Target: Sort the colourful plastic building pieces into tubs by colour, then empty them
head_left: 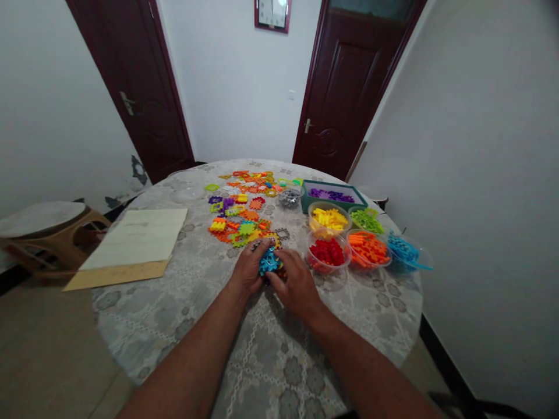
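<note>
"What stands farthest off?"

"A white wall (231, 87), with a dark red panelled door (140, 87) at left and a second dark red door (340, 99) at right."

"And nearer?"

"A round, grey, flower-patterned table (257, 349). On its left lies a flat cream sheet (144, 238); on its right, a dark green rectangular tray (304, 201) and round clear plastic bowls (311, 256) of coloured pieces. Bright toothed plastic shapes (247, 228) spread across the far middle."

"The hands?"

"The left hand (248, 270) and right hand (297, 282) both grip a small blue toothed plastic piece (268, 262) at the middle, just nearer than those shapes. Fingers hide part of it; I can't tell whether it touches the tabletop."

"Which step, then?"

"Two-handed handling, I'd judge. The next move calls for one hand steady while the other adjusts."
</note>
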A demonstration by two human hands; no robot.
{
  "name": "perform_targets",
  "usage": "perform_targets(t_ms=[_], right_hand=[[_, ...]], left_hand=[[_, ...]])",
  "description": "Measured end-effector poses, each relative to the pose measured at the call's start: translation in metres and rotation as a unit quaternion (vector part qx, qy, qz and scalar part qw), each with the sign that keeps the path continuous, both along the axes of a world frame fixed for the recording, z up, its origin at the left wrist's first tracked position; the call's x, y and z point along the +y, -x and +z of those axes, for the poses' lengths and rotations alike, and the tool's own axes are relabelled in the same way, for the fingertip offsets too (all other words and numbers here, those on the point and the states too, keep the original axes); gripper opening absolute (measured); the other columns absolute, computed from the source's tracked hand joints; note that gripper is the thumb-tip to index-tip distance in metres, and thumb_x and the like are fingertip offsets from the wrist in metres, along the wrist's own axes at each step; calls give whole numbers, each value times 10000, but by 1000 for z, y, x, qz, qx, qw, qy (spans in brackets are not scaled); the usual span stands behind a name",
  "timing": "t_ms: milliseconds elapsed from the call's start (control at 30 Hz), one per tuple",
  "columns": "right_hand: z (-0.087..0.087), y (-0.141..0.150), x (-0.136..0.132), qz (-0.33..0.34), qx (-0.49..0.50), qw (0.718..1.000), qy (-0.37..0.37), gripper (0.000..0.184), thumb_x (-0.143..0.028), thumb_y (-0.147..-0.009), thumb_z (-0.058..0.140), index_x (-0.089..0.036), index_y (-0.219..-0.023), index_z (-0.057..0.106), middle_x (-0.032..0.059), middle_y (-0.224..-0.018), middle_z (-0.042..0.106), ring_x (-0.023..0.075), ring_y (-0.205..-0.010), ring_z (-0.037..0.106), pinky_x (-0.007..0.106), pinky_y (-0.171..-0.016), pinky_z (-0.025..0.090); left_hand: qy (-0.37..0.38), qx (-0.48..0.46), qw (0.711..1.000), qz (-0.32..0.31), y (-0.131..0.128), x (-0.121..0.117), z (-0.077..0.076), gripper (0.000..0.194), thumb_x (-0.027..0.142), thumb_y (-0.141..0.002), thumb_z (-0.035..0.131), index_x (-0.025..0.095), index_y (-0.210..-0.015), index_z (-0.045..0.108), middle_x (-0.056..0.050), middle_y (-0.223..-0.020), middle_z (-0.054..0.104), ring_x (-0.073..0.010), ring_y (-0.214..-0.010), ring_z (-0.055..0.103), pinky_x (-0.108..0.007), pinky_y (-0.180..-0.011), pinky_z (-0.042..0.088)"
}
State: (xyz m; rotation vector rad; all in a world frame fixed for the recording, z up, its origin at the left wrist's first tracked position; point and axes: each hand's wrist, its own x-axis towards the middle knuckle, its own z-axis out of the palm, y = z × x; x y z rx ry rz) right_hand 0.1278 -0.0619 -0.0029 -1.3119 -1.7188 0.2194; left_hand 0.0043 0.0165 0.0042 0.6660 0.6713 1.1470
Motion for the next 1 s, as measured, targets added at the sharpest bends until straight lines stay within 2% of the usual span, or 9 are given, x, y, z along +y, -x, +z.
perform_targets(t_ms=[133,267,333,467,633,733,833,900,1000], right_hand=[[-2,-2,-3,-27,57,998,-5,406,-206,-934,687,-242,-1338,675,132,-1402,639,293,-1314,615,519,-1155,512],[12,-13,-12,-49,86,995,0,354,-274,-968,669,-248,-1321,700,136,-1436,626,269,-1191,688,441,-968,620],[23,-28,-19,-72,53,996,-27,349,-295,-980,663,-249,-1323,701,137,-1428,638,268,-1195,687,433,-958,616],[44,-81,-35,-150,-72,982,-87,335,-329,-980,668,-234,-1298,711,134,-1366,688,301,-1310,618,527,-1141,489],[67,-181,-54,-309,-135,937,-90,328,-383,-983,594,-186,-1204,735,152,-1238,747,308,-1199,663,520,-1111,487],[76,-242,-59,-399,-157,903,-33,367,-399,-953,584,-151,-1172,744,175,-1193,765,312,-1131,689,495,-1095,485],[82,-288,-55,-471,-163,864,76,397,-417,-956,587,-167,-1220,746,160,-1147,786,294,-1049,716,428,-1005,523],[83,-308,-50,-496,-163,841,144,394,-414,-970,585,-193,-1255,745,142,-1141,792,275,-1022,724,384,-949,533],[82,-324,-45,-507,-167,825,185,355,-356,-971,594,-204,-1246,760,135,-1151,795,259,-1045,722,352,-933,523]], left_hand=[[23,-36,999,5,0,1,0,376,352,-705,960,132,-904,729,-27,-803,734,-143,-682,686,-257,-675,585],[47,-52,998,-5,2,2,2,266,294,-793,897,129,-912,725,-43,-809,741,-154,-661,704,-263,-637,606],[62,-42,997,-8,3,4,3,215,282,-851,846,118,-930,731,-49,-794,736,-156,-617,698,-265,-577,604],[92,-17,996,2,5,6,8,152,254,-924,765,108,-958,736,-63,-837,750,-143,-559,682,-265,-506,603],[132,-5,991,16,7,8,15,193,310,-1013,648,139,-968,726,-71,-842,757,-172,-578,706,-322,-516,640],[130,-2,991,9,8,9,15,230,332,-1033,611,138,-984,726,-78,-838,759,-178,-581,710,-324,-506,640],[131,3,991,9,7,9,13,218,326,-1031,615,141,-996,724,-84,-864,769,-179,-591,719,-327,-514,647],[134,6,991,12,8,9,13,205,316,-1029,616,143,-1002,723,-85,-881,774,-181,-603,726,-334,-525,654],[128,5,992,9,8,10,13,188,306,-1025,622,147,-1003,720,-79,-888,776,-180,-608,729,-340,-536,659]])
